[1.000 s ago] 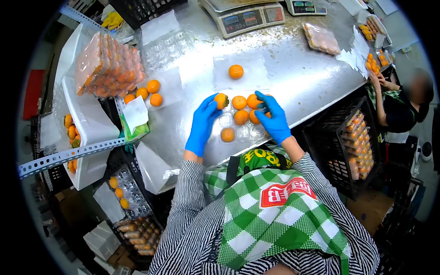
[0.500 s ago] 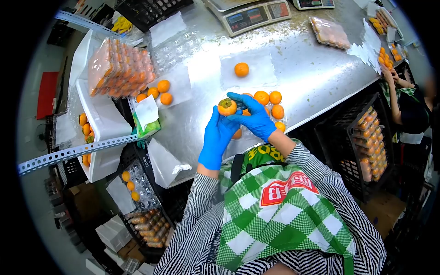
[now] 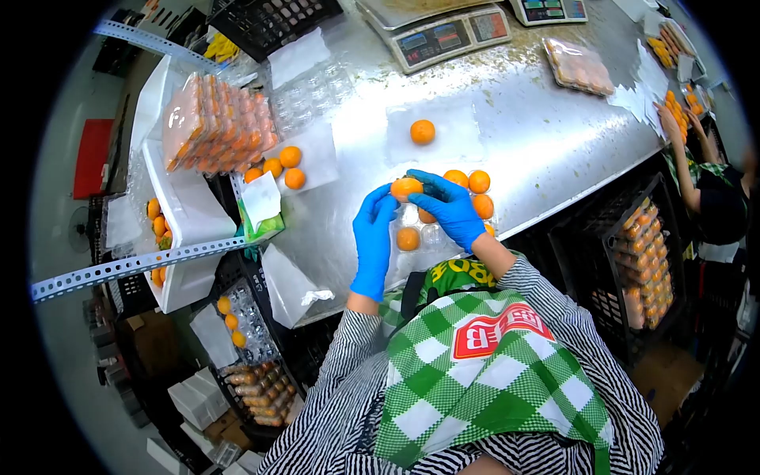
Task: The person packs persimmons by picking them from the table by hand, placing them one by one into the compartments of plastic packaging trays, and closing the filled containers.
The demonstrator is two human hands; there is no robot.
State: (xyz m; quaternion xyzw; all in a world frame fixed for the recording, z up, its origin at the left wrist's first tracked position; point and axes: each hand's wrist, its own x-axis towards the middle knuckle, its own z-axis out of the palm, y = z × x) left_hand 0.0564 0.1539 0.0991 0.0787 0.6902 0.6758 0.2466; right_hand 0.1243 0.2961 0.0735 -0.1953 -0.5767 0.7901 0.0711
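Observation:
Between my two blue-gloved hands is an orange persimmon (image 3: 406,190), held above a clear plastic tray (image 3: 432,237) on the metal table. Fingertips of my left hand (image 3: 372,233) press its left side. My right hand (image 3: 453,212) pinches it from the right, and that forearm crosses over part of the tray. Several persimmons sit in the tray's cups, among them one at the front left (image 3: 408,238) and one at the back right (image 3: 479,181). Beyond the tray, a single persimmon (image 3: 423,131) rests on a thin white sheet (image 3: 459,146).
Stacked packs of persimmons (image 3: 218,127) stand on the left, near loose persimmons (image 3: 290,156) and a white foam box (image 3: 190,206). A scale (image 3: 443,39) is at the back. Black crates (image 3: 609,261) flank the table's front edge. At right, another person's hands (image 3: 677,127) handle fruit.
The persimmon has turned from its green leafy top showing to its smooth orange side. My left hand's fingers have moved from underneath to its left side, and my right hand has opened out slightly.

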